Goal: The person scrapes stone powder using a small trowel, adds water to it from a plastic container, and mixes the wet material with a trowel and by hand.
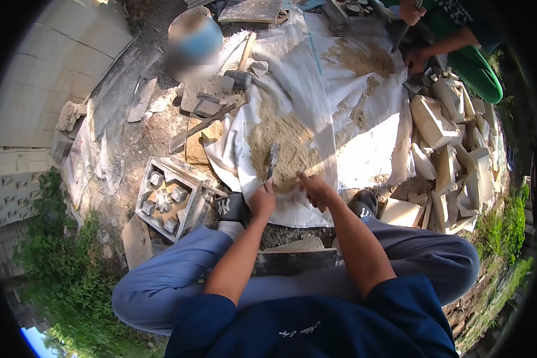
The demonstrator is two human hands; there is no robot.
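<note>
My left hand is closed round the lower end of a narrow metal tool, whose blade points away from me over the sandy powder. Just right of it, my right hand is closed at the near edge of the powder pile; what its fingers hold, if anything, is too small to make out. The powder lies on a white woven sheet spread in front of my feet. A mold with several small blocks round a star shape sits left of my left foot.
A hammer and stone slabs lie at the sheet's left edge, near a bucket. Broken pale pieces are piled on the right. At the upper right, a co-worker's hands are over the sheet's far edge.
</note>
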